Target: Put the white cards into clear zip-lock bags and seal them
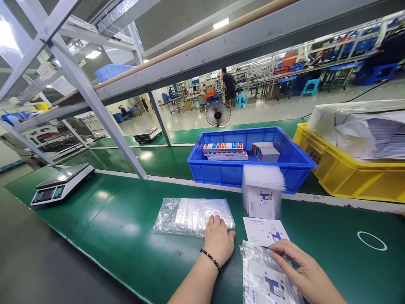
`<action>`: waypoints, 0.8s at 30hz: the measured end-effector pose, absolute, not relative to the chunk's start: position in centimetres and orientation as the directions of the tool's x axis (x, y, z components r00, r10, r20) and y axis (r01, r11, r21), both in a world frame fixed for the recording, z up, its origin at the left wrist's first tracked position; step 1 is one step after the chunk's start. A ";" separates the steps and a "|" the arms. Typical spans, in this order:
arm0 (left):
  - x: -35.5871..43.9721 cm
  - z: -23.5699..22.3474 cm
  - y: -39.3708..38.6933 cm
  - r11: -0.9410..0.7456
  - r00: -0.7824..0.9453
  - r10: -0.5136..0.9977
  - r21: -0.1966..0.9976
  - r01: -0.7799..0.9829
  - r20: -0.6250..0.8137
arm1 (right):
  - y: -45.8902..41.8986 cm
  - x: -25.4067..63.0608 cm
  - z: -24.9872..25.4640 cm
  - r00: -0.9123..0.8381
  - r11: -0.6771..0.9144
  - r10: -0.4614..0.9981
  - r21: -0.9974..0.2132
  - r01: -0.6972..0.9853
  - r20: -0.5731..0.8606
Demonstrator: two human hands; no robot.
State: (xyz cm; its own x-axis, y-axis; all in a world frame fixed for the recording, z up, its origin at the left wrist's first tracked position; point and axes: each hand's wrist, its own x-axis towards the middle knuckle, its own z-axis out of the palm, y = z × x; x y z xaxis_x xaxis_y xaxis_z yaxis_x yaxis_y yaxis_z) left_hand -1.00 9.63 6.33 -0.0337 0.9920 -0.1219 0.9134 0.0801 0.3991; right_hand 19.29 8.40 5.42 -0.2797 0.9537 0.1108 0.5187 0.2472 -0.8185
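L grip (218,240) flat w/ fingers extended on near edge of clear bag stack (190,215), not closed on it; R grip (297,261) part-open at upper right edge of bagged card (267,285), can't tell if film's pinched. Bagged card's on worktop (126,240), nearest wearer, loose card (262,231) at its far end. Looks like bag handling in hand; thin film calls for light fingertip ctrl.

- No wording legible for certain.
- White card (265,231): small line of print up top, too small to read.
- Bagged card (268,285): print blurred under plastic.
- Printed stack (223,147) in blue bin (215,172): big red/blue characters, unreadable.
- Scale (61,185): key markings too small.
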 end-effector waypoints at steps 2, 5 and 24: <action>-1.1 6.4 9.9 0.108 -0.076 0.992 0.383 0.917 -0.098 | 8.2 19.1 5.5 -0.260 0.239 0.958 -0.831 0.502 0.118; -1.2 6.2 10.4 0.166 -0.137 0.985 0.373 0.913 -0.103 | 7.7 18.7 5.7 -0.206 0.229 0.968 -0.854 0.467 0.146; 1.4 5.9 8.4 0.014 0.047 0.998 0.925 0.379 -0.034 | 7.7 17.9 3.6 -0.291 0.225 0.952 -0.860 0.458 0.095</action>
